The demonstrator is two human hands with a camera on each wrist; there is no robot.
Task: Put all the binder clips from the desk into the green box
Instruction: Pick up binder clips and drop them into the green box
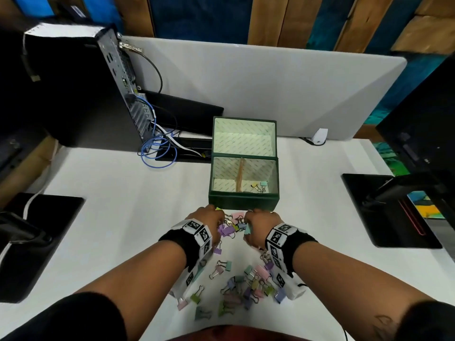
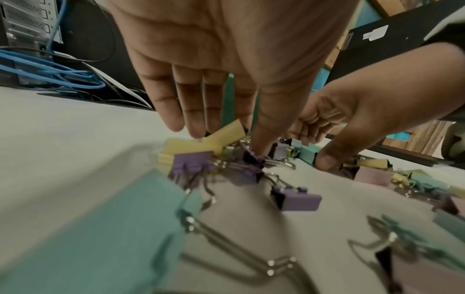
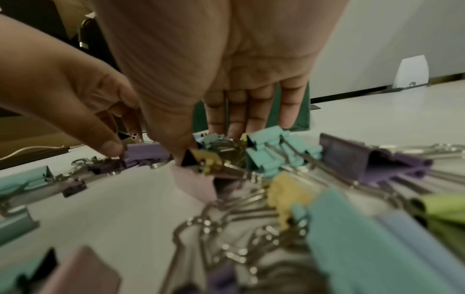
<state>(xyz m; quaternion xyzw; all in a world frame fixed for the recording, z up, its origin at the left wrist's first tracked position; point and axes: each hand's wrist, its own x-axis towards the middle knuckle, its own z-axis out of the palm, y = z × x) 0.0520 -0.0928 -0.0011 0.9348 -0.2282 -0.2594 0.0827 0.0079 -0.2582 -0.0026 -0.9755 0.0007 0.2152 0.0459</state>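
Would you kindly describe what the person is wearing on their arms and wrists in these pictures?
Both forearms are bare. The left hand and right hand wear no gloves. Each wrist carries a black wristband wrapped by a white strap printed with square black-and-white marker codes; the right wrist has the same white marker strap. Black sleeves cover the upper arms.

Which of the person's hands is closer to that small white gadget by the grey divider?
Right. The right hand sits on the same side of the green box as the white gadget; the left hand is across the clip pile, farther away.
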